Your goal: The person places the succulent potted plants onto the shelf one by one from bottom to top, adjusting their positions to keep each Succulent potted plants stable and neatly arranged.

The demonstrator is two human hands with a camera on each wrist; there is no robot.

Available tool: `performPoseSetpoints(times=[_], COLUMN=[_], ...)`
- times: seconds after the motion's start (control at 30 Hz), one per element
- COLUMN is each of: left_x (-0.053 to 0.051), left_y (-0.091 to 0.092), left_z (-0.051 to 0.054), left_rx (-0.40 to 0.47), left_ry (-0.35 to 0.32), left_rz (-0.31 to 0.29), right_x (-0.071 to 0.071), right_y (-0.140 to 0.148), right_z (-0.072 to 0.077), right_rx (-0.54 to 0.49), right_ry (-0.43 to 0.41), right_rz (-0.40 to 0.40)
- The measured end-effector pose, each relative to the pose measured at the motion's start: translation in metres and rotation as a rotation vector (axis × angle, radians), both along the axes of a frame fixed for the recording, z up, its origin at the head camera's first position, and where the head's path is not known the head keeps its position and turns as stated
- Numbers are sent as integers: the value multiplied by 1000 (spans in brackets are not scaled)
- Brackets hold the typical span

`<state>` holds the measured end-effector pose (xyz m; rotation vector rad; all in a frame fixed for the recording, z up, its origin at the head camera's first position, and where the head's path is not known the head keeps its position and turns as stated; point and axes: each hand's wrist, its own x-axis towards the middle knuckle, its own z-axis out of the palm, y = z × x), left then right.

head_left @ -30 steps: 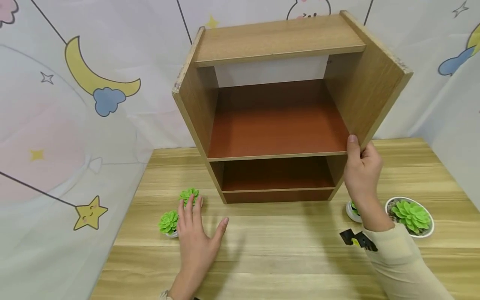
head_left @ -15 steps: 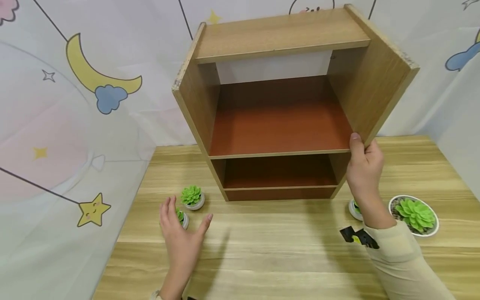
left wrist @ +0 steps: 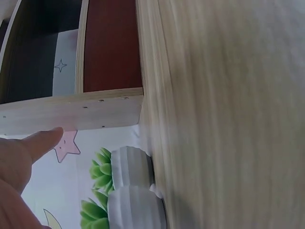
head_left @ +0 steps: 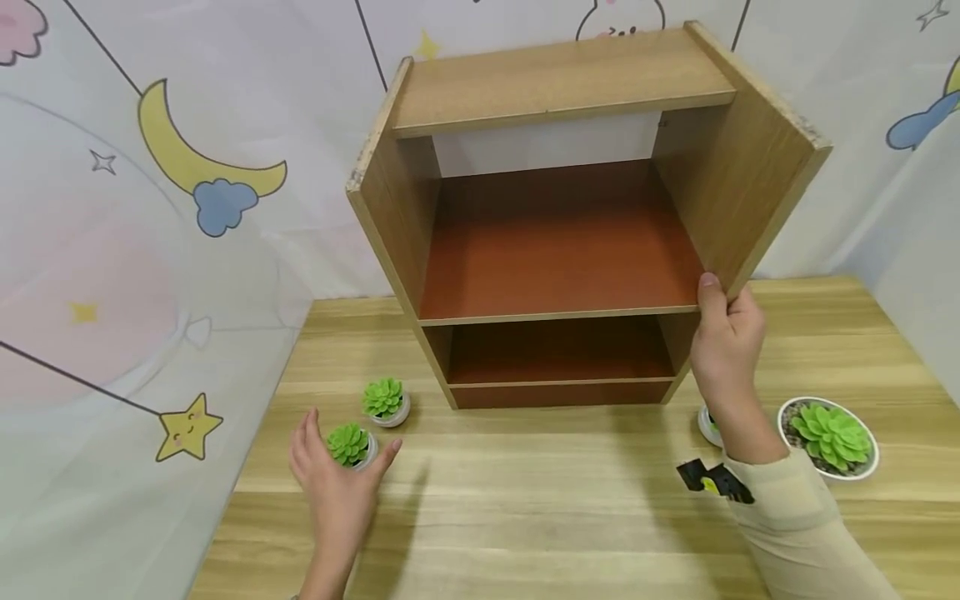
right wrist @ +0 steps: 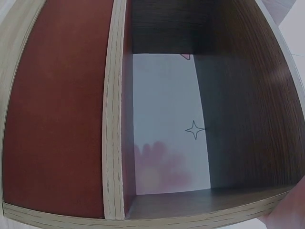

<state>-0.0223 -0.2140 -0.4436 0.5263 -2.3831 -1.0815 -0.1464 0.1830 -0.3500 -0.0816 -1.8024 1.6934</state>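
Shows, from the left wrist, the ribbed pot sides, largely hidden from the head camera, of the nearer green rosette succulent in a small round white pot [head_left: 349, 443] and its matching farther potted succulent [head_left: 386, 400]. Shows, from the right wrist, a star on the pale printed cloth [right wrist: 164, 109] through the open back of the tan wooden cabinet with red-brown shelves [head_left: 562, 250]. Has the nearer succulent between spread thumb and fingers of the loose, unladen left hand [head_left: 330, 483], toward the desk's [head_left: 525, 517] left edge; cannot tell whether touching. Grips the cabinet's right panel with the right hand [head_left: 723, 354].
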Motion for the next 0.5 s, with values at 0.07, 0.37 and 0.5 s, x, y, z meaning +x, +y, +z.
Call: performPoseSetpoints(times=[0.07,0.37,0.5], left_x=[-1,-4,-6], left_y=[-3,-17,-20], left_z=[-2,-11,-13], left_rx=[39,166,250], left_ry=[-23,-83,-91], left_rz=[-5,-16,-35], right_x=[0,-4,-5], right_y=[1,-2,-2], right_z=[-1,-5,-4], right_rx=[1,-28,-29], right_ry=[0,57,59], right_rz=[-7,-27,-33])
